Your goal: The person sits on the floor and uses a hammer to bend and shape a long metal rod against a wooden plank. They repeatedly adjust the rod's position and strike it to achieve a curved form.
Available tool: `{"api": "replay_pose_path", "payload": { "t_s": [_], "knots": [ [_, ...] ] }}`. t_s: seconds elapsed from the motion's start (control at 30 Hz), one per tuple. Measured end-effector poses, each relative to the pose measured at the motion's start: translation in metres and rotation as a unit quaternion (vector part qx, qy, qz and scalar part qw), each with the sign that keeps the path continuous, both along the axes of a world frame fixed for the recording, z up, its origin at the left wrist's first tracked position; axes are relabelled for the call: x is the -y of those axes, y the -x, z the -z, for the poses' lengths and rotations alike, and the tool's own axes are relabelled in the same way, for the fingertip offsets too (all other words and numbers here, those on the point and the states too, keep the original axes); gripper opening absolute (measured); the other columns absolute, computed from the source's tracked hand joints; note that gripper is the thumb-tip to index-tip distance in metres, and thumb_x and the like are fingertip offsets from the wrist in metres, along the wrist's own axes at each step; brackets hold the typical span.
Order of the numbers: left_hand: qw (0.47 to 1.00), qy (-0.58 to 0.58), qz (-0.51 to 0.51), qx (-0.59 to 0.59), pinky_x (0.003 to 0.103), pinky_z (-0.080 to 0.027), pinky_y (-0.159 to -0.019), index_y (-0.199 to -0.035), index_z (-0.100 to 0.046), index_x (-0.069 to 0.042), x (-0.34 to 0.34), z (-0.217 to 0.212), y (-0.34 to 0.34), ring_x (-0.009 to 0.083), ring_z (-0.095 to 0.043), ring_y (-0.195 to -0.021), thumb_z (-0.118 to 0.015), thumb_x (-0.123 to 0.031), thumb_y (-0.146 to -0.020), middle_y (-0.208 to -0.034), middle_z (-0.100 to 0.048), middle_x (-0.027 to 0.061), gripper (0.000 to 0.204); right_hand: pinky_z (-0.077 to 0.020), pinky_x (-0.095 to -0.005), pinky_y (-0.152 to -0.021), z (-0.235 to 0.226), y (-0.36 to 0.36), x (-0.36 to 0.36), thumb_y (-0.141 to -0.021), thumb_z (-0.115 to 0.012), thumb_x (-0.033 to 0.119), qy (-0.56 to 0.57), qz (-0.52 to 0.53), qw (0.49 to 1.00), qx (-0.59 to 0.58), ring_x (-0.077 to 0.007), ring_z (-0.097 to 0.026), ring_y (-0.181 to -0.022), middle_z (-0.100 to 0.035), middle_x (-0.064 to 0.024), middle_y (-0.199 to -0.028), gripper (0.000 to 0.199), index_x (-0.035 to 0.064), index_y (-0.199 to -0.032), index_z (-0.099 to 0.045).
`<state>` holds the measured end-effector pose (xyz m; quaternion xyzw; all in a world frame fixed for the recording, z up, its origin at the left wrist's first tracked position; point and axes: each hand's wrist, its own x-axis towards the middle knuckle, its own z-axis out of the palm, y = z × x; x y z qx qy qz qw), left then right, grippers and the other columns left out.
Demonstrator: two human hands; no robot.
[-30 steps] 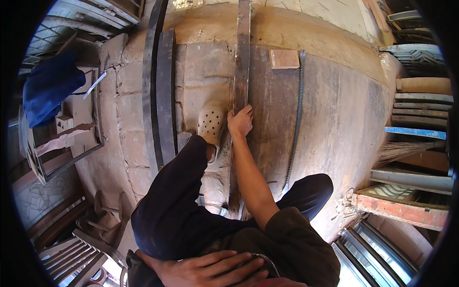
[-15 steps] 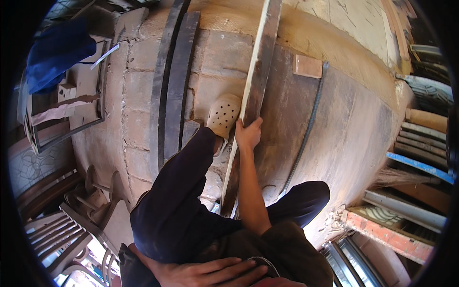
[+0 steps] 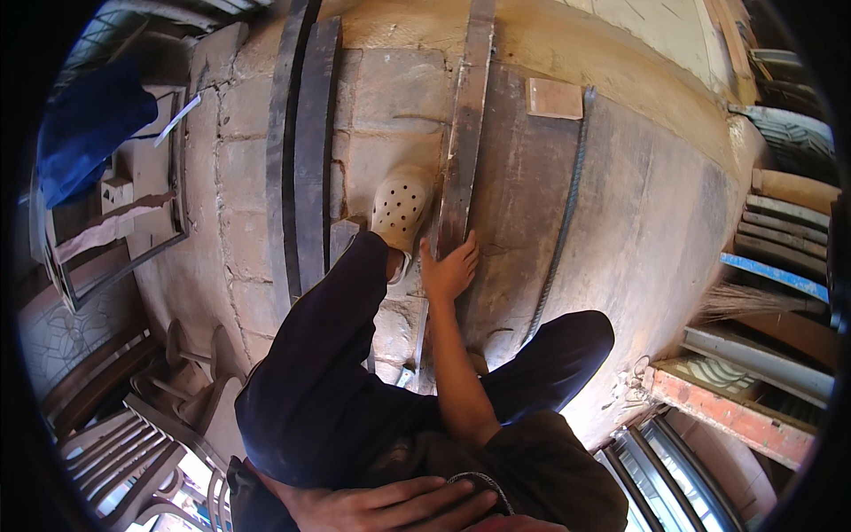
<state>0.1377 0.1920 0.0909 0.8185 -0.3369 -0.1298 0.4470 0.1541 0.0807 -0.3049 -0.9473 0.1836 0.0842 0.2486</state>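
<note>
My right hand (image 3: 448, 268) reaches down to the floor and grips a long narrow wooden plank (image 3: 467, 115), thumb on its left edge and fingers over its right. The plank runs away from me across the brick and concrete floor (image 3: 390, 89). Just left of the hand, my foot in a cream perforated clog (image 3: 401, 208) stands against the plank, with the dark trouser leg (image 3: 328, 355) stretched toward it. My left hand (image 3: 381, 507) lies flat on my lap at the bottom edge and holds nothing.
Two dark long strips (image 3: 301, 133) lie left of the clog. A small wooden block (image 3: 554, 97) and a ribbed steel bar (image 3: 567, 204) lie to the right. Blue cloth (image 3: 89, 124) sits far left, white plastic chairs (image 3: 124, 443) lower left, stacked boards (image 3: 780, 266) right.
The view has swung and come closer. My right hand stays on the plank beside the clog, and the plank's far end now leans slightly to the right. The left hand has not moved.
</note>
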Motion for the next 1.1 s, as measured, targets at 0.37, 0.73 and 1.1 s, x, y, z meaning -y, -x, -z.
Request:
{"api": "replay_pose_path", "payload": {
  "t_s": [0.37, 0.73, 1.1],
  "knots": [
    [0.999, -0.042, 0.026, -0.006, 0.033, -0.047, -0.096, -0.117, -0.061, 0.003, 0.019, -0.006, -0.001, 0.0231, -0.058, -0.118, -0.05, -0.018, -0.08, -0.126, -0.061, 0.0122, 0.044, -0.0396, -0.0503, -0.1, 0.013, -0.086, 0.006, -0.076, -0.073, 0.041, -0.087, -0.051, 0.995, -0.014, -0.0428, -0.045, -0.121, -0.046, -0.0265, -0.129, 0.088, -0.0026, -0.138, -0.028],
    [0.999, -0.051, 0.001, -0.004, 0.031, -0.051, -0.088, -0.107, -0.066, -0.003, 0.038, -0.013, 0.006, 0.0224, -0.063, -0.107, -0.054, -0.018, -0.084, -0.116, -0.067, 0.0097, 0.03, -0.0443, -0.0472, -0.094, 0.029, -0.07, -0.004, -0.077, -0.071, 0.017, -0.192, -0.059, 0.979, 0.036, -0.0462, -0.049, -0.115, -0.047, -0.0316, -0.124, 0.074, -0.0071, -0.133, -0.028],
    [0.998, -0.053, 0.006, -0.016, 0.032, -0.051, -0.088, -0.107, -0.065, -0.001, 0.037, -0.008, 0.003, 0.0239, -0.063, -0.108, -0.054, -0.018, -0.084, -0.116, -0.066, 0.0107, 0.031, -0.0428, -0.0453, -0.097, 0.02, 0.061, 0.013, -0.076, -0.072, 0.017, -0.199, -0.024, 0.979, -0.018, -0.0455, -0.048, -0.118, -0.046, -0.032, -0.128, 0.078, -0.0055, -0.137, -0.028]
  ]
}}
